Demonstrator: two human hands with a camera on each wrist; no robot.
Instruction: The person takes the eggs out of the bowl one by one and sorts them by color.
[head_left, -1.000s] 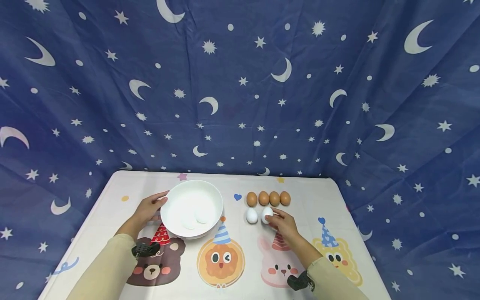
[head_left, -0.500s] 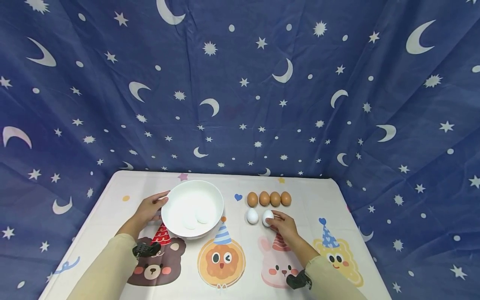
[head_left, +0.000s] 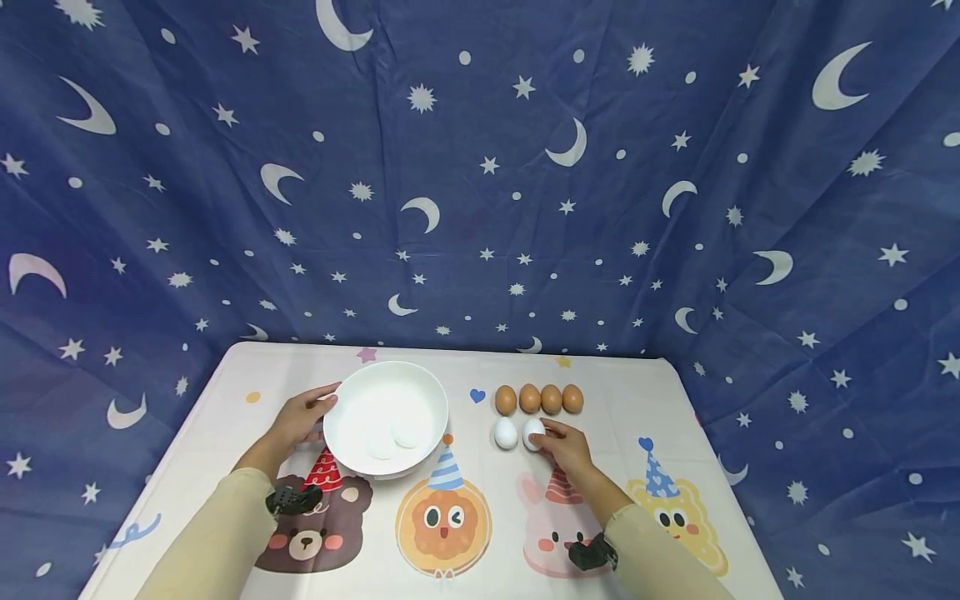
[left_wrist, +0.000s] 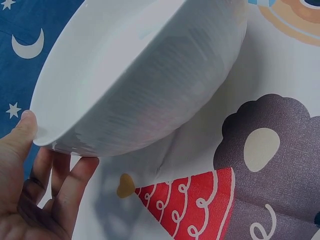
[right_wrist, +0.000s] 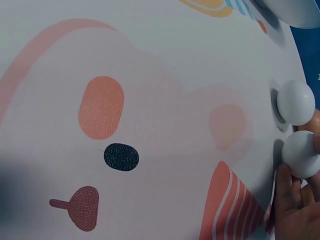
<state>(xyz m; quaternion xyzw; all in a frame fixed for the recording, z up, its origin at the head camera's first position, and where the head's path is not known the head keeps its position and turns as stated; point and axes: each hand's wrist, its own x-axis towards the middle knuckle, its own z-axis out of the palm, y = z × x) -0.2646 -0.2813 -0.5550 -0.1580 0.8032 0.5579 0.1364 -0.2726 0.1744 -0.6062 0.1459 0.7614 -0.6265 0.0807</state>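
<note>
Head view: the left hand (head_left: 296, 419) held the rim of the white bowl (head_left: 352, 392) on the surface (head_left: 225, 392). The right hand (head_left: 567, 447) apparently pinched the right-hand white egg (head_left: 532, 432), below four brown eggs (head_left: 539, 398).

My left hand (head_left: 298, 418) holds a white bowl (head_left: 386, 417) that looks like smooth plastic or glazed ceramic with a soft sheen; I cannot tell which. My right hand (head_left: 567, 447) touches a white egg (head_left: 533, 433), matt and smooth-shelled, like the second white egg (head_left: 506, 432) beside it. Four brown eggs (head_left: 539, 398) have a slight satin gloss. The tablecloth (head_left: 615, 408) looks like smooth, matt printed sheet. The starry blue backdrop (head_left: 480, 183) is creased, matt woven cloth. My sleeves (head_left: 217, 533) are soft beige fabric.
</note>
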